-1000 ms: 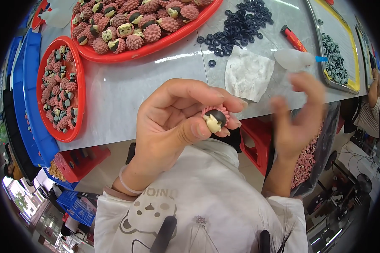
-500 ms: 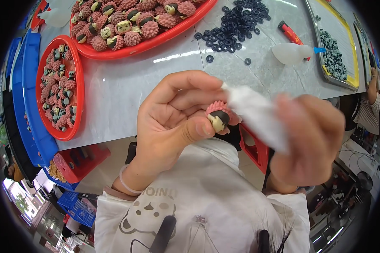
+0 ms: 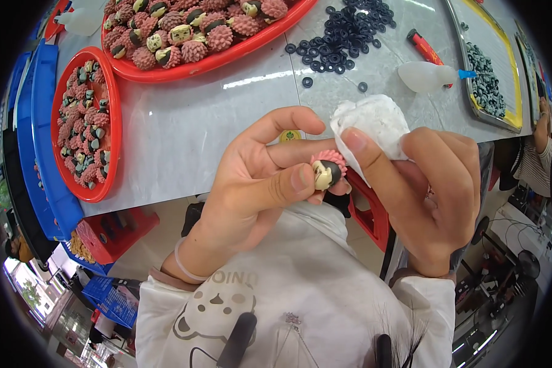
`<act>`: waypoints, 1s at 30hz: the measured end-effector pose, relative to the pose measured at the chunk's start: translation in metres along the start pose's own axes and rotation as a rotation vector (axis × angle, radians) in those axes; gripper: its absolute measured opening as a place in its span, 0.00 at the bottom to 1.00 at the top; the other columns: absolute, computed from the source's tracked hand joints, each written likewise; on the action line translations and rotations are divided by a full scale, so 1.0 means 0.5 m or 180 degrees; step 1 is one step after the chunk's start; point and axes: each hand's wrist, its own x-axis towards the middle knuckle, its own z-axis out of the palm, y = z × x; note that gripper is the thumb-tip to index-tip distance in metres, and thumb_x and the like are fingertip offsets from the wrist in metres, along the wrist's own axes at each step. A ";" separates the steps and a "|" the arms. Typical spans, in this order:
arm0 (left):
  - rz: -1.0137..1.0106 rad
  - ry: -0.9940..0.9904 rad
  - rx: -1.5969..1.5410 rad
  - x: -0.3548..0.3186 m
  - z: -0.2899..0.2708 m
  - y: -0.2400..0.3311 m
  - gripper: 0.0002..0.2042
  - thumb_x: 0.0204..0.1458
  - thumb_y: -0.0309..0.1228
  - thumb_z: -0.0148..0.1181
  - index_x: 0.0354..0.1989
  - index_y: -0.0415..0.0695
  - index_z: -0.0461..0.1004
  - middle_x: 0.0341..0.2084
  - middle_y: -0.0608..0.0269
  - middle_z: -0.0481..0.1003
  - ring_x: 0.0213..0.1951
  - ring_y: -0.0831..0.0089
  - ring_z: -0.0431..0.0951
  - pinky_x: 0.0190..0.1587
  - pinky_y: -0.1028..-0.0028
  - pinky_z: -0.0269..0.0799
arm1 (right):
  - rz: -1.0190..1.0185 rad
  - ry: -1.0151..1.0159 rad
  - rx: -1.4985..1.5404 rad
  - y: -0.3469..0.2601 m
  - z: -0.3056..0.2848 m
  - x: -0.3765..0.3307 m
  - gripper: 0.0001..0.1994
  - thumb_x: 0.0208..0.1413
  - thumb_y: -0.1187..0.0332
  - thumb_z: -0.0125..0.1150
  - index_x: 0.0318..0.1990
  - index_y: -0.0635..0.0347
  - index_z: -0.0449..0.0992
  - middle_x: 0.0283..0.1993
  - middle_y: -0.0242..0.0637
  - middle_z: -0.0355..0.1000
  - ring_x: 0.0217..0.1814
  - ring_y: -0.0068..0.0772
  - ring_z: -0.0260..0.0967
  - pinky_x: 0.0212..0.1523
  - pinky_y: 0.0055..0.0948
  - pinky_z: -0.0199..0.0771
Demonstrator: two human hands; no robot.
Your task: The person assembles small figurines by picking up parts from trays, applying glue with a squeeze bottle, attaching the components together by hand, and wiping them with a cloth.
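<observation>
Between the thumb and fingers of our left hand [image 3: 251, 175], one small moulded piece [image 3: 326, 173]: pink ruffled back, black band, cream front. We hold it pinched above the near edge of the table, its cream side toward the thumb; our index finger arches clear of it.

Just to its right, our right hand [image 3: 432, 190], closed on a crumpled white cloth [image 3: 377, 122], thumb at the front. The cloth's edge lies close beside the piece; whether they touch, we cannot tell.

On the grey table [image 3: 184, 129], we list beyond the hands: one round yellow disc [image 3: 289, 135], partly behind the left hand; one heap of dark rings [image 3: 334, 52], two lying apart at its near side; one translucent bottle [image 3: 424, 77] on its side, blue tip pointing right; one red tube [image 3: 425, 49] with a black end, beside the bottle; one metal tray [image 3: 515, 116] with yellow edging, holding small grey-green pieces [image 3: 483, 80].

To the left, we record one large red tray [image 3: 165, 75], full of pink, black and cream pieces; one smaller red tray [image 3: 117, 122] of similar pieces, some with grey parts; one blue bin [image 3: 52, 153] outermost.
</observation>
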 end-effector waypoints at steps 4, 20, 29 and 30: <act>-0.0174 -0.0079 -0.0047 0.002 -0.003 -0.006 0.27 0.37 0.33 0.62 0.42 0.38 0.53 0.23 0.55 0.70 0.26 0.72 0.72 0.21 0.89 0.63 | -0.0039 -0.0344 0.0003 0.008 -0.019 0.005 0.19 0.22 0.80 0.62 0.32 0.55 0.76 0.32 0.30 0.58 0.27 0.27 0.57 0.21 0.18 0.57; -0.0482 -0.0358 -0.0346 0.001 0.006 -0.015 0.22 0.38 0.30 0.61 0.40 0.40 0.55 0.23 0.56 0.70 0.27 0.70 0.72 0.22 0.88 0.63 | 0.0115 -0.0126 -0.0215 0.019 -0.032 0.003 0.19 0.22 0.84 0.54 0.30 0.59 0.76 0.32 0.35 0.58 0.26 0.27 0.58 0.21 0.16 0.57; -0.0350 -0.0173 -0.0259 -0.006 0.000 -0.010 0.27 0.39 0.30 0.60 0.45 0.38 0.53 0.28 0.53 0.70 0.28 0.72 0.72 0.24 0.87 0.65 | 0.0316 -0.0649 0.0507 0.037 -0.059 -0.013 0.12 0.37 0.72 0.49 0.31 0.61 0.76 0.30 0.38 0.59 0.25 0.29 0.57 0.23 0.20 0.56; -0.0356 -0.0238 -0.0214 -0.007 -0.003 -0.012 0.27 0.39 0.30 0.60 0.46 0.38 0.53 0.28 0.52 0.70 0.29 0.71 0.72 0.24 0.86 0.65 | 0.0049 -0.0524 0.0399 0.034 -0.042 -0.012 0.13 0.34 0.74 0.49 0.30 0.61 0.76 0.30 0.37 0.58 0.25 0.27 0.56 0.23 0.20 0.55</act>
